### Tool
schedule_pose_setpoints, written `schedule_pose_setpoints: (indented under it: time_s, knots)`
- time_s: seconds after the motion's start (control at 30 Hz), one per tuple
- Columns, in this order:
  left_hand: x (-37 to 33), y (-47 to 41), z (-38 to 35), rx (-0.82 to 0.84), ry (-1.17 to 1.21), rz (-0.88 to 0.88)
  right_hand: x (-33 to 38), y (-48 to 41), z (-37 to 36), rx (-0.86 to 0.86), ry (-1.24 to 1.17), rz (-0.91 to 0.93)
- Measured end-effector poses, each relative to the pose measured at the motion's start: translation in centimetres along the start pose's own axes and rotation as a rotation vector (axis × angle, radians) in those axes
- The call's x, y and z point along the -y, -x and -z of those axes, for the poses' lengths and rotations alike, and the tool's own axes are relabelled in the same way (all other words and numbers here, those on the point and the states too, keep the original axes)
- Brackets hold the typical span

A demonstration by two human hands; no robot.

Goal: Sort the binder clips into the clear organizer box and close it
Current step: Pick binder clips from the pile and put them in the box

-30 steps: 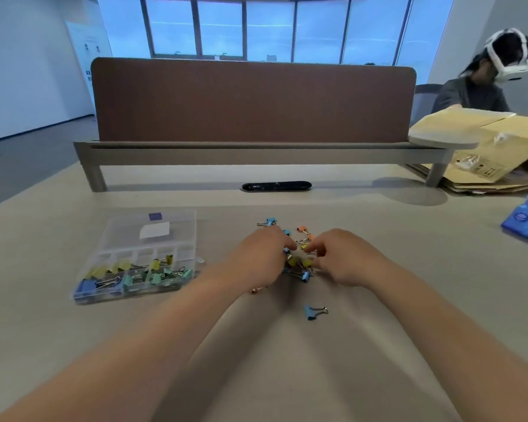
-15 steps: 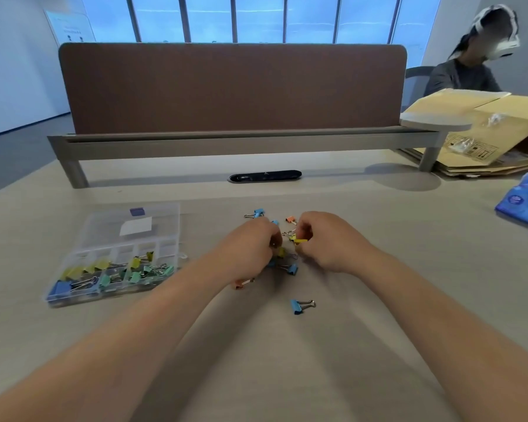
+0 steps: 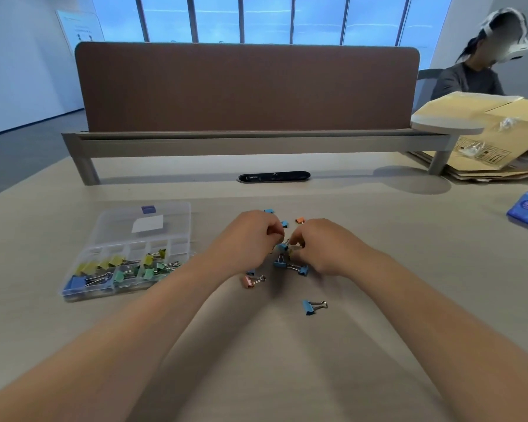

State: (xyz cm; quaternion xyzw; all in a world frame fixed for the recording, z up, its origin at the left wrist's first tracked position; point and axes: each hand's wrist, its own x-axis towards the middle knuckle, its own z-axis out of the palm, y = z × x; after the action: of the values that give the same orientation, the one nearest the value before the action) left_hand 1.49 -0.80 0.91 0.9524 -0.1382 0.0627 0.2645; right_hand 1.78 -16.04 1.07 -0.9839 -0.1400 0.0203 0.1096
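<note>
Both of my hands work over the loose clips (image 3: 287, 264) in the middle of the table (image 3: 287, 376). My right hand (image 3: 320, 248) is curled, and its fingertips seem to pinch a blue clip (image 3: 282, 247), though the motion blur there leaves me unsure. My left hand (image 3: 250, 239) is curled tight just beside it. I cannot tell whether it holds anything.

The organizer box (image 3: 110, 249) sits well to the left with its lid (image 3: 171, 214) laid open behind it. Yellow, green and blue clips already fill the near compartments, and the far row looks bare.

To do this pick well, I would take one clip only, gripped by its coloured body rather than its wire arms, since the arms of neighbouring clips hook together and drag extras along. I would lift it straight up, check its colour, then carry it to the matching compartment and drop it from low over the divider.

The pink clip (image 3: 252, 281), the orange clip (image 3: 300, 220) and the stray blue clip (image 3: 313, 306) lie apart, so they should be easy single grabs.
</note>
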Motion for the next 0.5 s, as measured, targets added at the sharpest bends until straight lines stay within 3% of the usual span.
schedule_pose_setpoints:
  time_s: [0.2, 0.5]
  knots:
    - [0.4, 0.8, 1.6, -0.089, 0.071, -0.030, 0.6, -0.4, 0.2, -0.005, 0.026, -0.017]
    - [4.2, 2.2, 6.4, -0.193, 0.134, 0.073, 5.7, -1.8, 2.0, -0.124, -0.229, 0.101]
